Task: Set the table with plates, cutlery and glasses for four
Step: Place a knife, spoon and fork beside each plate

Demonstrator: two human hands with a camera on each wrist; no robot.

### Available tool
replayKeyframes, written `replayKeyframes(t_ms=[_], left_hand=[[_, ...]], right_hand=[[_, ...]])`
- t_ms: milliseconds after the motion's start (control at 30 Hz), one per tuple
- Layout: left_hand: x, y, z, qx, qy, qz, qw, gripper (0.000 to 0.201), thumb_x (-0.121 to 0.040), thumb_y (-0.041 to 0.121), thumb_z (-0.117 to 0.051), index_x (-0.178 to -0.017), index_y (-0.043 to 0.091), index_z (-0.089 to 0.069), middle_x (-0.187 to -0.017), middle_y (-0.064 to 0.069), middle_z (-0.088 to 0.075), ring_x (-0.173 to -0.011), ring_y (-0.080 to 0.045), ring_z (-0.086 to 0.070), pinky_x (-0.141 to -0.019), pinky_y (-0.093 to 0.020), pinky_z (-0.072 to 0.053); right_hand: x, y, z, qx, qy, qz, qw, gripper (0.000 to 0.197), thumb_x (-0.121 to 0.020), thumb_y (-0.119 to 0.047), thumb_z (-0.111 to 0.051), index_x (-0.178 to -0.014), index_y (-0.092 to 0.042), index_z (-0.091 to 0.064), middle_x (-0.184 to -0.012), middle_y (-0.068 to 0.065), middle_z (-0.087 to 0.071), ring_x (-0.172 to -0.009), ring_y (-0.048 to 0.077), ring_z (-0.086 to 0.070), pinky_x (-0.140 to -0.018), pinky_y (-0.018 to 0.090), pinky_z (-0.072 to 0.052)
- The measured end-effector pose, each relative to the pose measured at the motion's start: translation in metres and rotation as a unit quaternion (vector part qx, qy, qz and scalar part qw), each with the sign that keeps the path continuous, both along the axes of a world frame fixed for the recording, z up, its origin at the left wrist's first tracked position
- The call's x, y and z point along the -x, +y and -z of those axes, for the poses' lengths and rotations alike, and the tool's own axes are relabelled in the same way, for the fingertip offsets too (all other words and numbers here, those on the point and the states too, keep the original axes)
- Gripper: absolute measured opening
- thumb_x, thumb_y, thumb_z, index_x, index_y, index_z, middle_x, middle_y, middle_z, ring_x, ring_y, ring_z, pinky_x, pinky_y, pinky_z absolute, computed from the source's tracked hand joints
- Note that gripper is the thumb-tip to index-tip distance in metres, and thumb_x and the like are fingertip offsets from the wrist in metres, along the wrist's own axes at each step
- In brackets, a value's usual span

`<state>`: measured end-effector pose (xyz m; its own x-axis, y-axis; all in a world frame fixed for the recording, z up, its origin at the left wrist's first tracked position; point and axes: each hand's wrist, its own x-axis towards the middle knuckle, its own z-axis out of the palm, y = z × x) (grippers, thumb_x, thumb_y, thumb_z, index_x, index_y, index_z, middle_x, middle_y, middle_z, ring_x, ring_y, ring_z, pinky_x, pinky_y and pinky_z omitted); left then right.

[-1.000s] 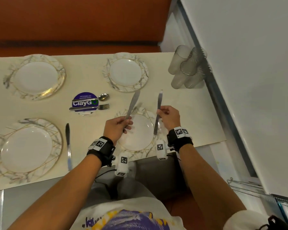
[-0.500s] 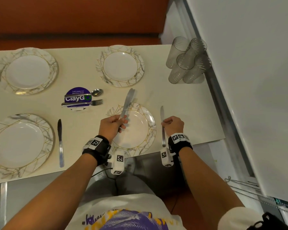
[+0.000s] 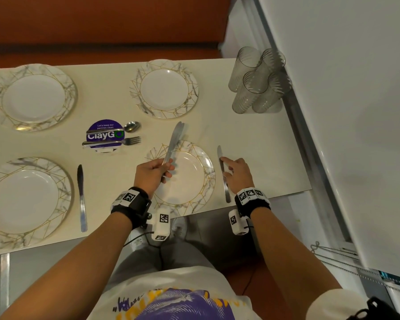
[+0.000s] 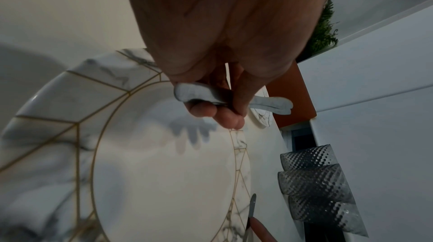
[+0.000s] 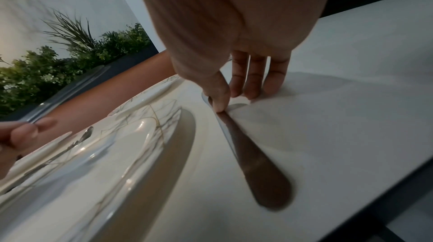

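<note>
Four marbled plates with gold lines lie on the cream table. Above the near right plate my left hand grips what looks like two stacked knives, blades pointing away; the left wrist view shows the fingers curled round them. A third knife lies flat on the table just right of that plate. My right hand rests on it, the fingers straight. In the right wrist view the thumb presses this knife. A fourth knife lies right of the near left plate.
A spoon and a fork lie across a round purple sticker mid-table. Several clear ribbed glasses stand bunched at the far right corner against the white wall. Plates far left and far right. The table edge is near my wrists.
My right hand brought its knife down from above the plate onto the table to the plate's right and loosened its hold. The left hand kept its knives over the plate.
</note>
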<state>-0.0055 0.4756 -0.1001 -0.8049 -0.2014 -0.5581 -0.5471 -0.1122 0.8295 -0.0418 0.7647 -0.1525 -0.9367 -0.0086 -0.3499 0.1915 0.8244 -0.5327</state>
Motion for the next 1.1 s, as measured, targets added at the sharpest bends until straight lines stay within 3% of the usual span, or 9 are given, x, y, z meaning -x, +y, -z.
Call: replayKeyframes(t_ms=[333, 567, 700, 833, 967, 1100], left_hand=[[0.000, -0.002, -0.003, 0.001, -0.002, -0.002, 1.000, 0.017, -0.099, 0.006, -0.064, -0.109, 0.013, -0.076, -0.088, -0.007, -0.077, -0.056, -0.007, -0.058, -0.047, -0.016, -0.043], [0.000, -0.004, -0.002, -0.015, -0.022, -0.003, 1.000, 0.020, -0.101, 0.014, -0.059, -0.103, 0.017, -0.079, -0.091, -0.008, -0.078, -0.065, -0.016, -0.058, -0.053, -0.025, -0.041], [0.000, -0.006, -0.005, -0.018, -0.008, 0.021, 1.000, 0.024, -0.104, 0.012, -0.056, -0.102, 0.016, -0.080, -0.088, -0.008, -0.076, -0.067, -0.018, -0.057, -0.053, -0.026, -0.041], [0.002, -0.013, -0.014, -0.011, -0.002, 0.048, 0.999, 0.025, -0.105, 0.008, -0.054, -0.109, 0.008, -0.078, -0.089, -0.009, -0.074, -0.065, -0.015, -0.058, -0.049, -0.019, -0.043], [0.002, -0.032, -0.017, -0.011, 0.003, 0.074, 0.997, 0.027, -0.106, 0.010, -0.053, -0.105, 0.014, -0.079, -0.091, -0.008, -0.075, -0.067, -0.016, -0.059, -0.057, -0.026, -0.045], [0.002, -0.059, -0.019, -0.023, 0.000, 0.077, 0.997, 0.025, -0.104, 0.011, -0.056, -0.104, 0.016, -0.081, -0.089, -0.009, -0.072, -0.063, -0.017, -0.057, -0.055, -0.029, -0.041]], right_hand=[[-0.005, -0.007, -0.001, -0.008, 0.002, -0.025, 1.000, 0.056, -0.096, -0.007, -0.063, -0.142, -0.036, -0.055, -0.113, 0.000, -0.047, -0.109, 0.017, -0.055, -0.092, 0.023, -0.046], [-0.004, -0.009, -0.010, 0.002, 0.029, -0.013, 0.999, 0.055, -0.095, -0.007, -0.061, -0.140, -0.038, -0.055, -0.106, 0.002, -0.051, -0.101, 0.018, -0.055, -0.094, 0.034, -0.051], [0.008, -0.028, -0.029, 0.041, 0.078, 0.026, 0.996, 0.040, -0.097, -0.015, -0.060, -0.133, -0.034, -0.061, -0.102, 0.003, -0.056, -0.095, 0.019, -0.058, -0.088, 0.034, -0.055], [0.032, -0.066, -0.058, 0.134, 0.106, 0.044, 0.984, 0.025, -0.097, -0.020, -0.062, -0.121, -0.021, -0.069, -0.097, -0.002, -0.063, -0.088, 0.013, -0.062, -0.090, 0.036, -0.056], [0.056, -0.118, -0.097, 0.238, 0.071, 0.054, 0.967, 0.023, -0.099, -0.032, -0.061, -0.117, -0.020, -0.069, -0.094, -0.002, -0.071, -0.083, 0.014, -0.067, -0.083, 0.035, -0.059], [0.072, -0.167, -0.120, 0.278, 0.030, 0.033, 0.960, 0.014, -0.096, -0.028, -0.064, -0.102, -0.016, -0.071, -0.078, 0.002, -0.075, -0.063, 0.013, -0.068, -0.061, 0.026, -0.053]])
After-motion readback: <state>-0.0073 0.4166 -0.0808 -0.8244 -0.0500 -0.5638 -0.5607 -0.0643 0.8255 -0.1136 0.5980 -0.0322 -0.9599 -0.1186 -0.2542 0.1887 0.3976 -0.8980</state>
